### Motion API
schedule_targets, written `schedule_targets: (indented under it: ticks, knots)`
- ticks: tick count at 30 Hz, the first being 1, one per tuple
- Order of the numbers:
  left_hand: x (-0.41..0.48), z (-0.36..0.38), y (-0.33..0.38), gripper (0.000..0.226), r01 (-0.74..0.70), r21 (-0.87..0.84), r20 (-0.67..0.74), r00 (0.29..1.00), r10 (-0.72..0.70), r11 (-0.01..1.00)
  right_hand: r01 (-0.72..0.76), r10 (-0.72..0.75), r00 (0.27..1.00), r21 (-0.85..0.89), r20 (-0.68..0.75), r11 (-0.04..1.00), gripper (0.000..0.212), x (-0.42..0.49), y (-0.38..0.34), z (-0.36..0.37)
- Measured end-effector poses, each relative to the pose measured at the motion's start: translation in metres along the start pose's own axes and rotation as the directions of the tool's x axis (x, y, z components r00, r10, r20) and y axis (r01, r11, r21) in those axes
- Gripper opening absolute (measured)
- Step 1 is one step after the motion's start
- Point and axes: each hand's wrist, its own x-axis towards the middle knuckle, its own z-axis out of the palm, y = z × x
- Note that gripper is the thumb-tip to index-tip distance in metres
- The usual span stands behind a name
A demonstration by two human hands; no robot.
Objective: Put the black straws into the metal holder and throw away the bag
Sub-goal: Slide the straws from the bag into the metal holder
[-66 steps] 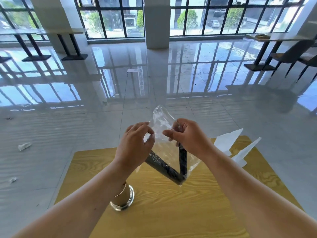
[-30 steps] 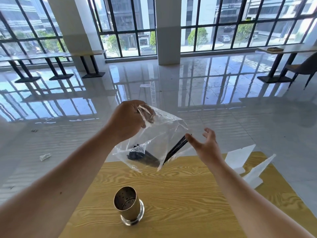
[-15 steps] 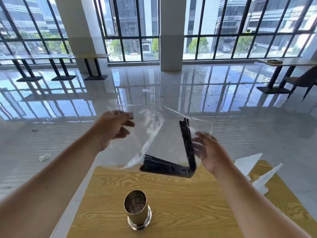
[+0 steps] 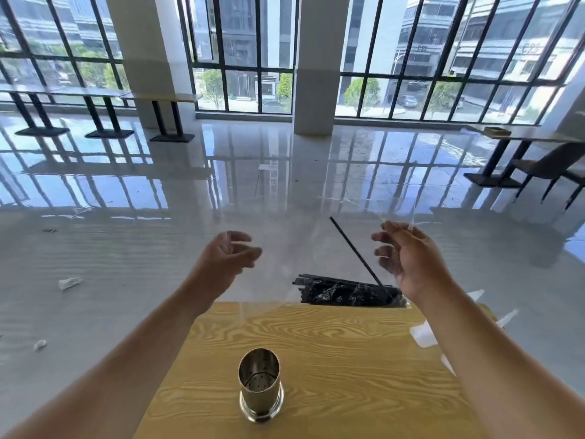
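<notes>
A clear plastic bag point(image 4: 316, 248) hangs stretched wide between my two hands, above the far edge of the wooden table point(image 4: 348, 359). My left hand point(image 4: 224, 258) pinches its left top edge and my right hand point(image 4: 408, 258) pinches its right top edge. A bundle of black straws point(image 4: 348, 293) lies flat along the bag's bottom, just below my right hand. One single straw point(image 4: 354, 251) leans up and to the left inside the bag. The perforated metal holder point(image 4: 259, 384) stands upright near the table's front, holding nothing, below and between my hands.
White paper pieces point(image 4: 424, 335) lie at the table's right edge, partly behind my right forearm. Scraps point(image 4: 69, 282) litter the glossy floor on the left. Other tables and a chair point(image 4: 550, 172) stand far off by the windows.
My hands have moved apart and pulled the bag wide open. The upright straws have dropped flat onto the bundle at the bag's bottom, leaving one straw leaning.
</notes>
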Motion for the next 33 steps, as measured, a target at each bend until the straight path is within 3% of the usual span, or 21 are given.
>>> schedule_targets:
  ticks: [2, 12, 15, 23, 27, 33]
  knots:
    - [0.007, 0.000, 0.002, 0.006, -0.057, 0.020, -0.111, 0.992, 0.059, 0.998, 0.018, -0.018, 1.000, -0.037, -0.010, 0.999, 0.011, -0.002, 0.002, 0.001]
    - [0.016, -0.005, 0.022, 0.024, -0.216, 0.108, -0.171, 0.958, 0.232, 0.970, 0.109, -0.117, 0.986, -0.076, -0.117, 0.991, 0.014, -0.013, 0.005, -0.014]
    - [0.017, -0.004, 0.029, 0.026, -0.233, 0.109, -0.167, 0.954, 0.249, 0.966, 0.136, -0.139, 0.984, -0.034, -0.108, 0.990, 0.026, -0.018, -0.004, -0.018]
    - [0.012, -0.002, 0.026, 0.012, -0.168, 0.093, -0.124, 0.976, 0.178, 0.981, 0.168, -0.173, 0.984, -0.095, -0.043, 0.981, 0.030, -0.027, -0.015, -0.027]
    - [0.007, 0.006, 0.018, 0.015, -0.069, 0.119, -0.090, 0.993, 0.080, 0.990, 0.141, -0.145, 0.989, -0.126, -0.029, 0.982, 0.030, -0.029, -0.008, -0.025]
    - [0.005, 0.002, -0.021, 0.013, -0.007, 0.165, -0.183, 0.982, 0.037, 0.986, 0.088, -0.087, 0.996, -0.109, 0.013, 0.990, 0.030, -0.037, 0.007, -0.024]
